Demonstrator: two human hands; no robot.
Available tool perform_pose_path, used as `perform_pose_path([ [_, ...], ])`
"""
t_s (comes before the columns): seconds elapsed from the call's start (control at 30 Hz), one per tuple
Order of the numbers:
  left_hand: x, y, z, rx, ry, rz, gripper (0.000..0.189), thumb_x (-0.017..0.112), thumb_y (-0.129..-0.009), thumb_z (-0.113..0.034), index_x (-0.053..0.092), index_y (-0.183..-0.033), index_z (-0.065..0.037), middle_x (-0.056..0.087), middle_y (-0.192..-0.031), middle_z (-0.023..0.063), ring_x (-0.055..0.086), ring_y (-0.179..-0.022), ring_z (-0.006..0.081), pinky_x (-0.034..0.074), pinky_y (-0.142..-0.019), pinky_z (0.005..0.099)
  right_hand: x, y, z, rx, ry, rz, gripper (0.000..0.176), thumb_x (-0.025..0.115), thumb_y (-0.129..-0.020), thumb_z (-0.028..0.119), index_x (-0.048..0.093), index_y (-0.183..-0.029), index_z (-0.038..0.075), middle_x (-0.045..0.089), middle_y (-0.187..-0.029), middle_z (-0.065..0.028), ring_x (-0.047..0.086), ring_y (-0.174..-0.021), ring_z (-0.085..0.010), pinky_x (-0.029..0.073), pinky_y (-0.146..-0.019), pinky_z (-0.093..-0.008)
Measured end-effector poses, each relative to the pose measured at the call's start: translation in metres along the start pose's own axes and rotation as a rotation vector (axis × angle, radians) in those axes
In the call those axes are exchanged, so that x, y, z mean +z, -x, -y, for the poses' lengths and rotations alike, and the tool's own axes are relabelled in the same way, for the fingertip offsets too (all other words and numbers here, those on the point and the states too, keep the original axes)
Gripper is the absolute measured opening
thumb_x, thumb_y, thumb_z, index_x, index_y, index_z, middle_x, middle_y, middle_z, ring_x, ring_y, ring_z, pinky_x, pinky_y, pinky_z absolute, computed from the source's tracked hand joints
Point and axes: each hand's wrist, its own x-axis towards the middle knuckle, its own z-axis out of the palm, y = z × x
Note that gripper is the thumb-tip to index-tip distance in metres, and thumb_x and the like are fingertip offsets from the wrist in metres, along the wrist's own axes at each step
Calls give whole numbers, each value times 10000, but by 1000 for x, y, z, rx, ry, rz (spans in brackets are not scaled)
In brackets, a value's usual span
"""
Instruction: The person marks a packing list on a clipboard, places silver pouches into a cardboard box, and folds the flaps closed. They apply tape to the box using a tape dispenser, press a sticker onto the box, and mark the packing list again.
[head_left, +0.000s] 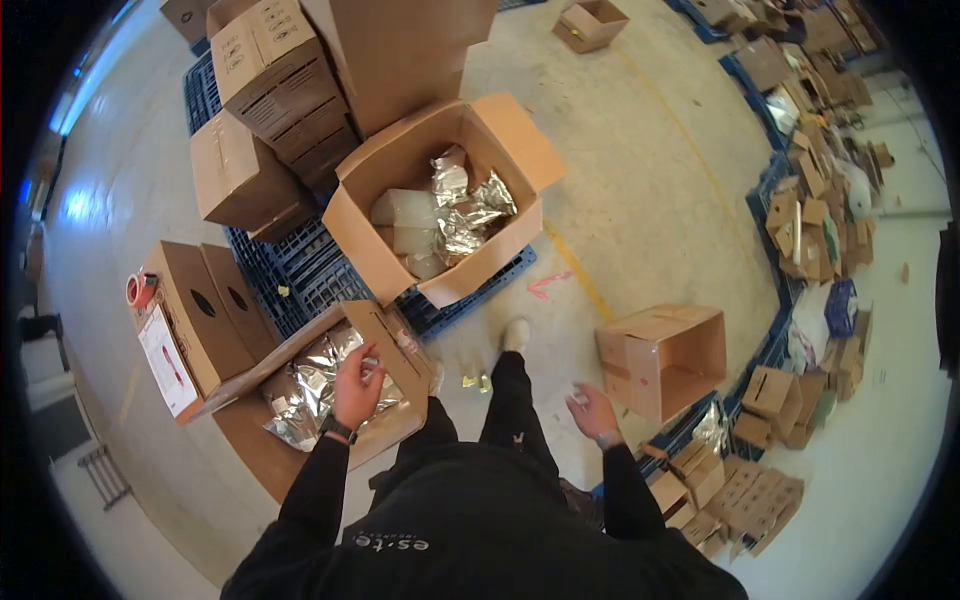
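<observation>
Reaching into the near box (405,362), the left hand (357,385) hangs over the foil bags (300,392) that fill it. Its fingers (366,356) are bent, the tips drawn close together just above the top bag. Whether they pinch the foil or only touch it cannot be told. The near box stands open on the floor (640,200), against the near edge of the blue pallet (300,280), with its flaps spread.

The right hand (592,410) is held low over the floor, well apart from the foil bags, between the person's leg and the empty box (660,360) that lies on its side. Its fingers are curled. A small pale speck shows at the fingertips, but it cannot be told whether the hand holds it.

The far box (480,268) sits open at the pallet's near right corner, holding crumpled foil (470,215) and pale pouches (405,222). Closed cartons (270,75) are stacked along the pallet's far edge. A tape roll (140,288) rests on a carton at the left.

Assessment: the step in hand appears to be taking hold of the top bag in the near box, and the grasp is not yet confirmed. The next move calls for a firm pinch on a bag's edge or corner, as the foil looks slick and the bags overlap. The lift should go straight up to clear the box wall and flap. The right hand is near enough to come across in support.
</observation>
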Motion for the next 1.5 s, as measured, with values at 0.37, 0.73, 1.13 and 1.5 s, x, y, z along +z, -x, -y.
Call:
perform_pose_path([
  [0.37,89,105,-81,-621,-88,-475,331,635,-882,-71,593,-1208,-34,682,-994,102,658,-782,197,523,-701,318,89,-472,179,-617,661,176,471,736,-774,373,625,-1092,44,655,-1076,-204,624,-1046,-381,516,-896,-459],
  [0.73,163,69,-115,-774,28,-413,277,644,-895,-137,632,-1159,-56,691,-980,106,679,-839,221,541,-731,317,154,-562,158,-610,764,348,338,598,-890,363,708,-985,58,683,-1019,-220,655,-967,-394,517,-825,-500],
  [1.13,100,-58,-66,-455,1026,-576,432,579,-979,-342,546,-1294,-49,629,-1181,34,595,-1078,145,477,-911,303,-131,-288,293,-811,-231,1081,260,521,-999,230,612,-933,-5,572,-798,-27,529,-743,-144,449,-700,-301],
  [1.5,11,49,-160,-49,855,-772,400,723,-873,-330,621,-1132,-44,650,-1067,24,591,-959,97,500,-811,285,-111,-252,216,-639,-98,743,323,602,-975,274,579,-1160,11,626,-984,3,562,-912,-81,458,-784,-245],
])
